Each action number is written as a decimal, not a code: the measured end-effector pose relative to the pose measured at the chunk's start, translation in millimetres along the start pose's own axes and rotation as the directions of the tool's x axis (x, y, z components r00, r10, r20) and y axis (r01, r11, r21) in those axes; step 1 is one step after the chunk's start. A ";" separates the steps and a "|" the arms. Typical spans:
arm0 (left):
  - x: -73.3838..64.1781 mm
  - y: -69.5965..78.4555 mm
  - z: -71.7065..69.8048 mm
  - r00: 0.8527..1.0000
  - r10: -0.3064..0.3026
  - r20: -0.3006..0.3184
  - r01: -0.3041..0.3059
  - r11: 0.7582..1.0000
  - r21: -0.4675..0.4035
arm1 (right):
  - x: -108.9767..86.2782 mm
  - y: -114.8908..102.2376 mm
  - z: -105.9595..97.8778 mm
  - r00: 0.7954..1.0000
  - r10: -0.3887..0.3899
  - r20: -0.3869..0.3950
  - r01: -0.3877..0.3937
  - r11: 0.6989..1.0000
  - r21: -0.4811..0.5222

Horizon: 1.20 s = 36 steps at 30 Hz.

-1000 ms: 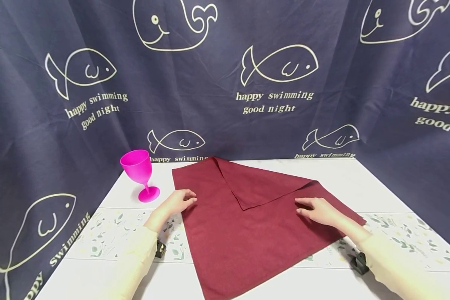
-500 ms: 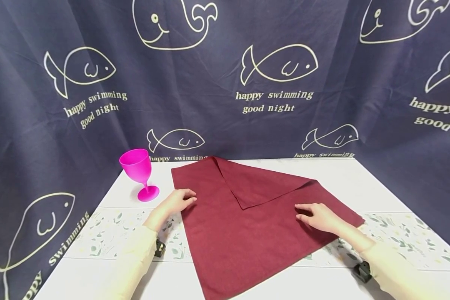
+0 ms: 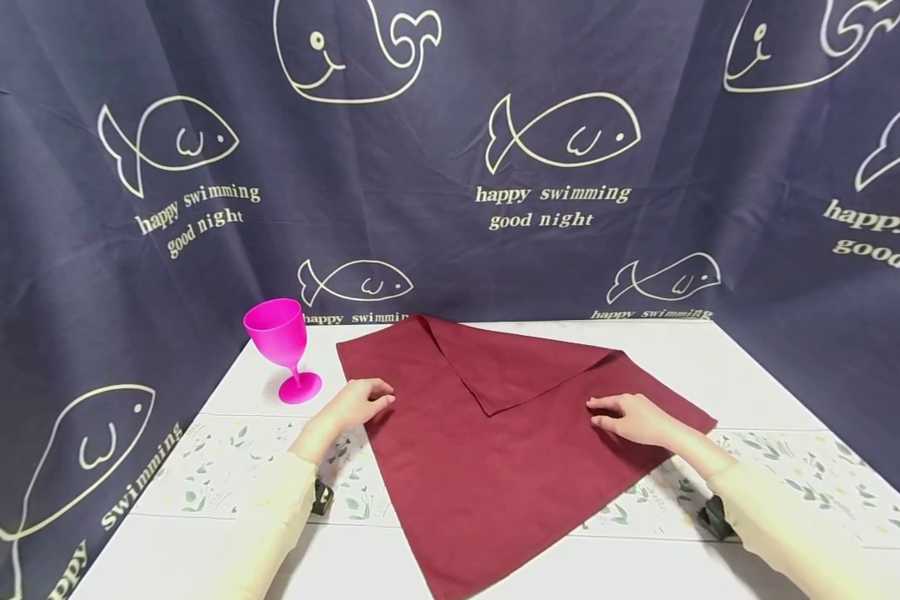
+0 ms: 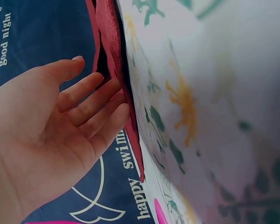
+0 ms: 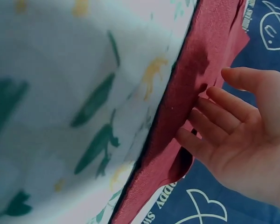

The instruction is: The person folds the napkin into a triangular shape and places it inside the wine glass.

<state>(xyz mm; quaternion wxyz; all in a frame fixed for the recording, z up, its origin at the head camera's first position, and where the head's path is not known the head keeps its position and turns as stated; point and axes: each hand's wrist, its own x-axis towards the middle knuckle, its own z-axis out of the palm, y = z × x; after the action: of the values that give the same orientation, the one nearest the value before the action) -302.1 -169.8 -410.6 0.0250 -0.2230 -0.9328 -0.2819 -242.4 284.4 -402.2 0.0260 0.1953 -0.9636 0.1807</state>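
A dark red cloth (image 3: 487, 483) lies spread at an angle on the table, its far corner folded over toward the middle as a flap (image 3: 510, 367). My left hand (image 3: 356, 402) rests at the cloth's left edge, fingers gently bent with fingertips on the fabric. On the right part of the cloth, my right hand (image 3: 633, 419) touches it with relaxed fingers, thumb apart. In the left wrist view the palm faces the camera and the fingertips meet the cloth's edge (image 4: 112, 42). The right wrist view shows the fingertips against the red fabric (image 5: 177, 93), with nothing gripped.
A bright pink goblet (image 3: 281, 337) stands upright to the left of the cloth, beyond my left hand. The white table (image 3: 720, 367) has a leaf-patterned band across it. A navy curtain (image 3: 435, 183) with fish drawings closes off the back and sides.
The cloth has turned slightly: its right corner shifted away and left, its near corner right. My right hand moved a little nearer, then back out. My left hand stayed almost still.
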 end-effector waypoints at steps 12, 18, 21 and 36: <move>1.4 0.8 4.2 1.000 0.006 -0.005 -0.006 1.000 -0.013 | 6.8 4.6 -0.6 1.000 -0.020 0.006 0.020 1.000 -0.001; 0.3 1.0 3.2 0.999 0.041 -0.012 -0.041 0.999 -0.028 | -1.3 -5.7 -1.4 1.000 -0.011 0.020 0.010 1.000 0.026; -0.6 2.3 2.2 0.998 0.059 -0.010 -0.059 0.997 -0.053 | -5.8 -13.2 -1.1 1.000 -0.023 0.022 0.022 0.999 0.025; -0.7 6.1 1.6 0.996 0.090 0.004 -0.090 0.994 -0.057 | -6.8 -19.2 -1.7 0.999 -0.026 0.030 0.026 1.000 -0.005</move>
<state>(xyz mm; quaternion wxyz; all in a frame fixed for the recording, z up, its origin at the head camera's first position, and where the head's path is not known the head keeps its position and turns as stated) -298.7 -164.7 -408.9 0.0281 -0.2663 -0.9135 -0.3063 -228.8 271.0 -395.0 0.0145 0.2105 -0.9617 0.1751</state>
